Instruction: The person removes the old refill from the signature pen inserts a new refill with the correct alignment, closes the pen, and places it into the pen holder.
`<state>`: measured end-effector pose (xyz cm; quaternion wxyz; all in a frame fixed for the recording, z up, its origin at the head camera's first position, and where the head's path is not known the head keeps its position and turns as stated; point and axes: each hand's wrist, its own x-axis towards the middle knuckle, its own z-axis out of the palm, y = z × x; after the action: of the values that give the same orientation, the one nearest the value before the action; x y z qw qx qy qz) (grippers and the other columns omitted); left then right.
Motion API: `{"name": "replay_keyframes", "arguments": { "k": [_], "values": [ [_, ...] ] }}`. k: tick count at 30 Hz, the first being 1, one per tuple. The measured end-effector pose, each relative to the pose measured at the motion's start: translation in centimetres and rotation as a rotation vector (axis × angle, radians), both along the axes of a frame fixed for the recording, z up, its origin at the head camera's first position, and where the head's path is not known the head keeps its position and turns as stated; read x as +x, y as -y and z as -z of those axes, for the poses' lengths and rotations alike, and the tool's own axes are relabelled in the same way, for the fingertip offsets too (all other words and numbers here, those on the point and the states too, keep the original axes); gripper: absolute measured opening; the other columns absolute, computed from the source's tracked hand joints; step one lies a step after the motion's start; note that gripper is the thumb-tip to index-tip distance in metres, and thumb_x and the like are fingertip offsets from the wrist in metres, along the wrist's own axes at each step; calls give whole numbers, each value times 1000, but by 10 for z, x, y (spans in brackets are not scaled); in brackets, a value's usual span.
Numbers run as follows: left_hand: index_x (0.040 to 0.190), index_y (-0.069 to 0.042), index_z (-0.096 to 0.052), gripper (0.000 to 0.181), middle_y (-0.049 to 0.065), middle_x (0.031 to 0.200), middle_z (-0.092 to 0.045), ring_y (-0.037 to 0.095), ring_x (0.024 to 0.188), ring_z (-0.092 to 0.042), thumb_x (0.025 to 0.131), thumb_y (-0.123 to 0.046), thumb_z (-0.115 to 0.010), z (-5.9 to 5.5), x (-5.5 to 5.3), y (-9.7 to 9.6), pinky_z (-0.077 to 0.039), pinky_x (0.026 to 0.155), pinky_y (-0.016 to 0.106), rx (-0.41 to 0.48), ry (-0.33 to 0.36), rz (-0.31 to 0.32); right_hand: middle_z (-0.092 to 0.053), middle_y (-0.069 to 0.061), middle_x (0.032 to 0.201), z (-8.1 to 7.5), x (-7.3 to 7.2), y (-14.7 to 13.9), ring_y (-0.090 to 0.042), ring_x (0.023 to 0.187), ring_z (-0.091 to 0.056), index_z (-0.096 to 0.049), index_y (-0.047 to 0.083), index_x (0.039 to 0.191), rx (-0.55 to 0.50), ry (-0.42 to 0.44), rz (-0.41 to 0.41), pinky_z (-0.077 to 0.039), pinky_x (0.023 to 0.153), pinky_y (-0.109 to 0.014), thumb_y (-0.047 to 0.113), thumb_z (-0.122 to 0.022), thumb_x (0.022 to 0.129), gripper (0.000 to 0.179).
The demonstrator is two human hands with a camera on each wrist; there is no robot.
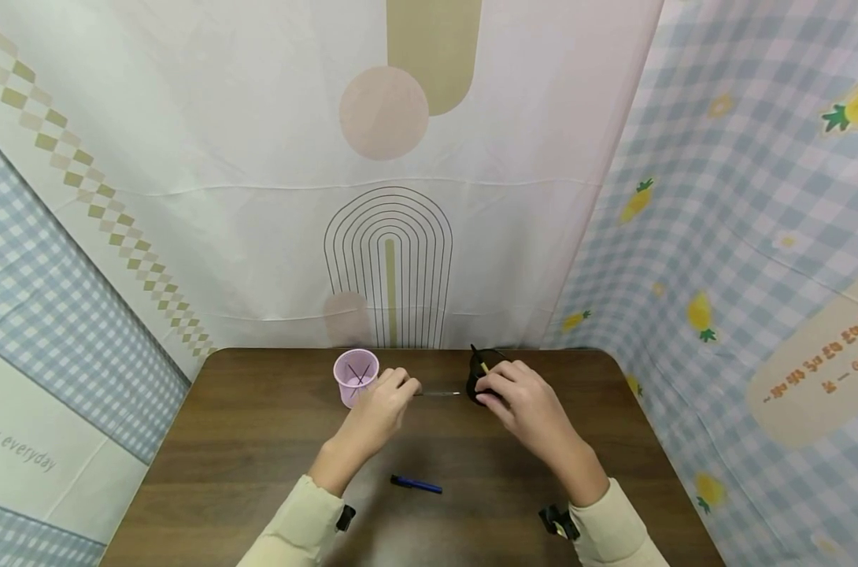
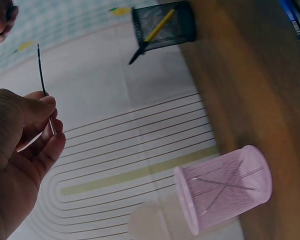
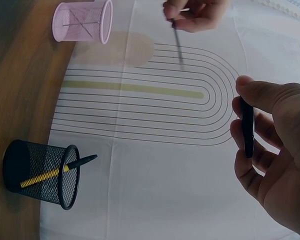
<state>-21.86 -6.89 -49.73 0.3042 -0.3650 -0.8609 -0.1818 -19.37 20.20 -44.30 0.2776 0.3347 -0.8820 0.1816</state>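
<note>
My left hand (image 1: 381,405) pinches a thin dark stick (image 2: 41,75) between thumb and fingers. Its slim shaft points to the right in the head view, above the table between two cups. In my right hand (image 1: 528,402) is a short black rod-like piece (image 3: 248,127), held between thumb and fingertips; its exact kind cannot be made out. Just left of the left hand stands a pink mesh cup (image 2: 260,172) with thin dark sticks crossed inside. A black mesh cup (image 3: 21,167), partly covered by the right hand in the head view, contains a yellow-and-black pen (image 3: 47,176).
A blue pen (image 1: 416,484) lies on the brown wooden table (image 1: 259,457), nearer the front between the forearms. Behind the table hangs a pale printed cloth (image 1: 259,260), and a checked cloth (image 1: 684,236) runs along the right side.
</note>
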Motion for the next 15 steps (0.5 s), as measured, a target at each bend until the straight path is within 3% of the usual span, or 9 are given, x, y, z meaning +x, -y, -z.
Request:
{"name": "replay_keyframes", "arguments": {
  "k": [8,15],
  "values": [
    [95,-10,-66,20,1,88,-59,20,81,-59,84,1,-78,25,-4,-2,-52,71,31,-7,69,3,-67,4,94,2,1,0,-13,85,-59,-74,16,93,-2,6,-4,-53,72,-32,13,-87,80,18],
    [93,-9,-64,15,2,85,-57,20,77,-57,87,2,-73,44,-9,-3,-50,68,31,-18,89,-3,-67,4,93,2,0,-1,-13,84,-58,-74,16,92,-4,-6,-14,-53,71,-32,12,-87,80,18]
  ]
}}
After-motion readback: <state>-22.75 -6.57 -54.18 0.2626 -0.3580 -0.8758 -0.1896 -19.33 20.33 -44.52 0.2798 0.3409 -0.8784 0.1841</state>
